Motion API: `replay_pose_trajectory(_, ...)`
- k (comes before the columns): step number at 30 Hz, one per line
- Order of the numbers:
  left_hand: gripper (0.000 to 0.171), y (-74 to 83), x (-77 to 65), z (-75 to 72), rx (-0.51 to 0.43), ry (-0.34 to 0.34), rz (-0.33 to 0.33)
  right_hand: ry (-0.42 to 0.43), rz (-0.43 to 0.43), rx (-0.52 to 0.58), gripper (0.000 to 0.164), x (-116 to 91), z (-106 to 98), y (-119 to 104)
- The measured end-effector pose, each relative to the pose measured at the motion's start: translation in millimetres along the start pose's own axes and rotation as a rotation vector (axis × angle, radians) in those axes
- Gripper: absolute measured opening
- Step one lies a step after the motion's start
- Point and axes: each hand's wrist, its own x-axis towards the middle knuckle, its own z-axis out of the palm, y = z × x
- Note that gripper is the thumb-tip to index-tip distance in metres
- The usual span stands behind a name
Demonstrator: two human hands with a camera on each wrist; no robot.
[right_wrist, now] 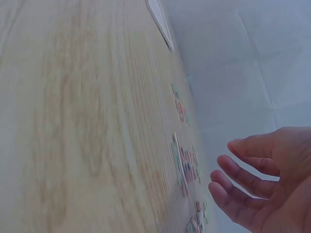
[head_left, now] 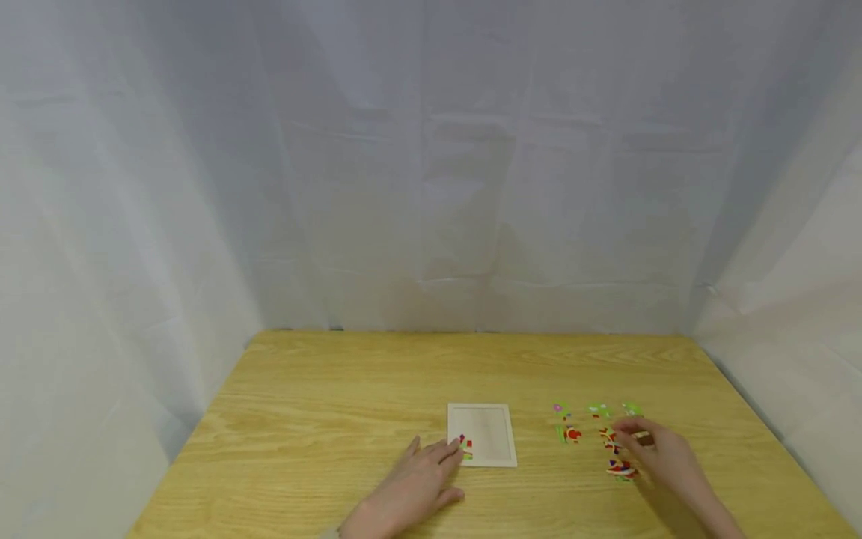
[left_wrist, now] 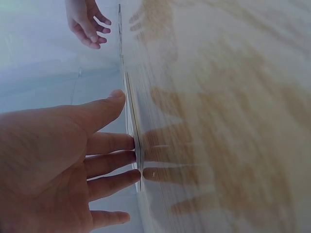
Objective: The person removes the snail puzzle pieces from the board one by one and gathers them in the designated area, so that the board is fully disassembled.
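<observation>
A pale rectangular puzzle tray [head_left: 501,453] lies on the wooden table, with a colourful puzzle piece [head_left: 468,451] in its lower left corner. My left hand [head_left: 414,486] reaches its extended fingers to the tray's lower left edge; the left wrist view shows fingertips touching the rim [left_wrist: 137,126]. To the right, my right hand [head_left: 663,453] hovers just above loose puzzle pieces. Its fingers [right_wrist: 238,172] are loosely bent with nothing between them and the thumb. Near it lie a red, white and blue piece [head_left: 620,469] and a green piece [head_left: 631,409], partly beside the fingers.
More loose pieces lie between the tray and my right hand, among them a red and green piece [head_left: 572,434] and a green and white piece [head_left: 598,410]. A whitish curtain [head_left: 471,187] hangs behind the table [head_left: 337,389] and along both sides.
</observation>
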Motion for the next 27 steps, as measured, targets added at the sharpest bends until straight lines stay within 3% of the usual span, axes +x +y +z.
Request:
replay_pose_trajectory(7, 0.058, -2.0, 1.4, 3.3, 0.007, 0.001, 0.004, 0.056, -0.051, 0.083, 0.015, 6, 11, -12)
replay_pose_trajectory(23, 0.057, -2.2, 0.9, 4.3, 0.03, 0.034, 0.017, 0.046, -0.158, 0.32, 0.023, 24, 42, -39)
replay_pose_trajectory(27, 0.059, -1.4, 0.3, 5.7, 0.041, 0.036, 0.008, 0.022, -0.146, 0.366, 0.024, 27, 50, -47)
